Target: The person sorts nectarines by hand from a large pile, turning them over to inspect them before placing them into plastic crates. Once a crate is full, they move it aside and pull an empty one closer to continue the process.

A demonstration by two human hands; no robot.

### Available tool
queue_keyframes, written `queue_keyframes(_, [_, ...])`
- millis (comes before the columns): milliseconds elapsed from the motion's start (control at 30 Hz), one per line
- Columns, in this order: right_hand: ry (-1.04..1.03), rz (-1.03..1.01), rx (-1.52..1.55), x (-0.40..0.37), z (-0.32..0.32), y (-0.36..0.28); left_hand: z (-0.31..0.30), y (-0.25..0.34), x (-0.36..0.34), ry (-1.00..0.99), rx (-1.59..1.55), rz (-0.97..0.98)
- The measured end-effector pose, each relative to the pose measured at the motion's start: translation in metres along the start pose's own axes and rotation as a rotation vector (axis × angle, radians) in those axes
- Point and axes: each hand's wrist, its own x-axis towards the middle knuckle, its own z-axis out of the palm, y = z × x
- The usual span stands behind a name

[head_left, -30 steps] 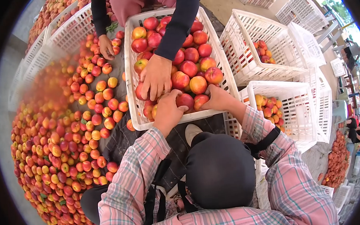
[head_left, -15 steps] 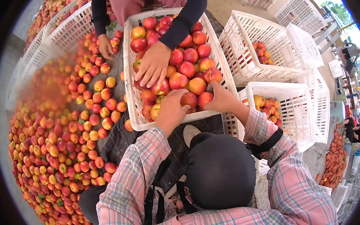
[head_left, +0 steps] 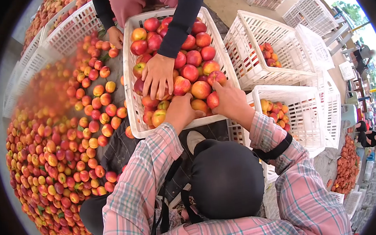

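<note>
A white plastic crate (head_left: 132,99) full of red and yellow nectarines (head_left: 189,73) stands in front of me. At its near end, my left hand (head_left: 182,111) reaches down among the fruit, its thumb and fingers curved around a nectarine (head_left: 199,104). My right hand (head_left: 232,101) comes in from the near right corner, closed about another nectarine (head_left: 212,99) and touching the one above it. Fingertips of both hands are partly hidden by the fruit. Across the crate, another person's hand (head_left: 158,75) lies spread on the nectarines.
The other person's second hand (head_left: 115,37) is beside a large loose heap of nectarines (head_left: 57,168) on the left. White slatted crates (head_left: 256,40) stand at the right, some holding fruit. Dark sheeting (head_left: 121,151) covers the ground below.
The view has shifted slightly. My left hand's thumb has moved in over the nectarine beside it. The other person's far hand has drawn back from the loose fruit toward the crate.
</note>
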Motion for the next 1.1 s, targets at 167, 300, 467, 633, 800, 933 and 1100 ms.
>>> queue_keyframes(167, [0.034, -0.026, -0.006, -0.002, 0.002, 0.006, 0.005, -0.003, 0.016, -0.252, 0.046, -0.034])
queue_keyframes(300, [0.101, -0.089, 0.077, -0.009, 0.000, 0.014, 0.003, -0.001, 0.017, -0.283, -0.004, -0.040])
queue_keyframes(467, [0.151, -0.130, 0.045, -0.018, -0.003, 0.019, 0.006, -0.012, 0.017, -0.218, -0.149, 0.047])
queue_keyframes(633, [0.133, -0.133, 0.060, -0.016, -0.010, 0.025, 0.006, -0.014, 0.016, -0.117, -0.164, 0.025])
queue_keyframes(800, [0.499, -0.241, 0.083, 0.009, -0.019, 0.034, 0.002, -0.008, 0.014, -0.111, -0.099, 0.026])
queue_keyframes(933, [0.539, -0.308, -0.162, 0.034, -0.009, 0.044, 0.006, -0.009, 0.012, -0.042, -0.107, 0.077])
queue_keyframes(1100, [0.352, -0.376, -0.148, 0.043, -0.007, 0.059, 0.007, -0.009, 0.011, -0.025, -0.116, 0.079])
